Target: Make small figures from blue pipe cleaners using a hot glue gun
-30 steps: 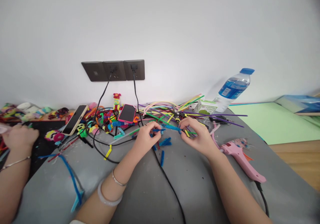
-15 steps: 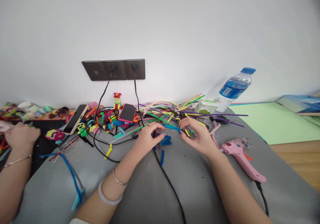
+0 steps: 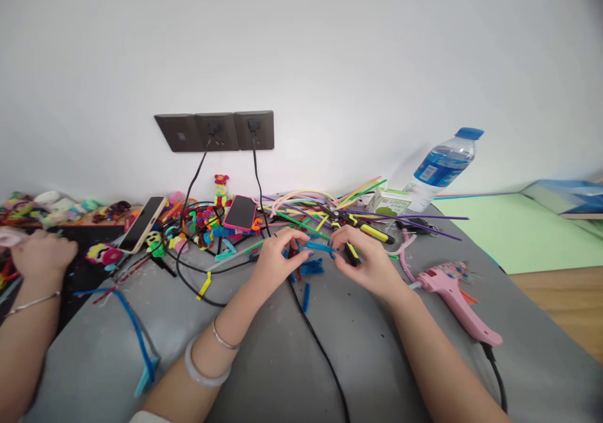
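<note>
Between my two hands a short blue pipe cleaner [image 3: 319, 247] is stretched sideways above the table. My left hand [image 3: 281, 256] pinches its left end between thumb and fingers. At its right end my right hand [image 3: 365, 258] is closed in the same way. Just below them lie cut blue pipe cleaner pieces [image 3: 313, 266], partly behind my fingers. One more short blue piece [image 3: 306, 297] rests nearer to me. Yellow-and-black pliers [image 3: 374, 230] lie behind my right hand, partly covered by it.
Many coloured pipe cleaners [image 3: 301, 204] lie along the wall. A pink glue gun [image 3: 461, 307] sits on the right, near a water bottle [image 3: 440, 168]. Black cables [image 3: 320, 344] cross the grey table. At far left is another person's hand [image 3: 44, 256].
My right hand has shifted slightly left, closer to my left hand, and the pliers' yellow handle shows more. The blue pipe cleaner stays held between both hands.
</note>
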`<state>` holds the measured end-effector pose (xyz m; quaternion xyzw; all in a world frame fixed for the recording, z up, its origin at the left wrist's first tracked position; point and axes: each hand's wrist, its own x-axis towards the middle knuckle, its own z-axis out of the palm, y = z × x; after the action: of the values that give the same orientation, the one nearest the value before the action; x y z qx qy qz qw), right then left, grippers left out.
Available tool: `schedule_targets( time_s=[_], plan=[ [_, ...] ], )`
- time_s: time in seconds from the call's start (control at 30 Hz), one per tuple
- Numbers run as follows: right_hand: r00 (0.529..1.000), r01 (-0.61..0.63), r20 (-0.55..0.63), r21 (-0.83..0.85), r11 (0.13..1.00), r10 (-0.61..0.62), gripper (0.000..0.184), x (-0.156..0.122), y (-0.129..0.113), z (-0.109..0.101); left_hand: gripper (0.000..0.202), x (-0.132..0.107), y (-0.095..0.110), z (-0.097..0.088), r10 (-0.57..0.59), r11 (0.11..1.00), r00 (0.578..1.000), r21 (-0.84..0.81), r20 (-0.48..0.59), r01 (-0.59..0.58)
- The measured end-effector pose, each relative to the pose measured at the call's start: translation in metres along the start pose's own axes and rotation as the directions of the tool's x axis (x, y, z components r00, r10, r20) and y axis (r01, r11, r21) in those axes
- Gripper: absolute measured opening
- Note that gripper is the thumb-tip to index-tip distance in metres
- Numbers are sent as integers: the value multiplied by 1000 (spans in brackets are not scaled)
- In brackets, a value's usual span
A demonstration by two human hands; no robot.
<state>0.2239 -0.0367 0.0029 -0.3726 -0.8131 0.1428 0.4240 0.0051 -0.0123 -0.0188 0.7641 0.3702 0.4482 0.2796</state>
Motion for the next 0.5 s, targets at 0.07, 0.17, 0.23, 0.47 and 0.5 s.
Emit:
schedule_targets(
  time_s=[0.07, 0.17, 0.23, 0.47, 0.5],
  plan=[
    [1000, 2, 4, 6, 1000, -2, 19, 0, 0, 0, 16, 0, 0, 0, 4, 1000, 1000, 4, -2, -4],
    [1000, 1, 9, 21, 1000, -1, 19, 0, 0, 0, 15, 0, 1, 0, 21, 1000, 1000, 16, 16, -22],
    [1000, -4, 20, 30, 1000, 4, 18, 0, 0, 0, 16, 0, 2, 0, 36, 999, 999, 24, 26, -36],
    [1000, -5, 30, 35, 999, 4, 18, 0, -2, 0, 10, 0, 3, -2, 69, 995, 997, 73, 24, -71],
    [1000, -6, 31, 34, 999, 5, 18, 0, -2, 0, 9, 1, 3, -2, 73, 994, 997, 83, 22, -75]
  ],
)
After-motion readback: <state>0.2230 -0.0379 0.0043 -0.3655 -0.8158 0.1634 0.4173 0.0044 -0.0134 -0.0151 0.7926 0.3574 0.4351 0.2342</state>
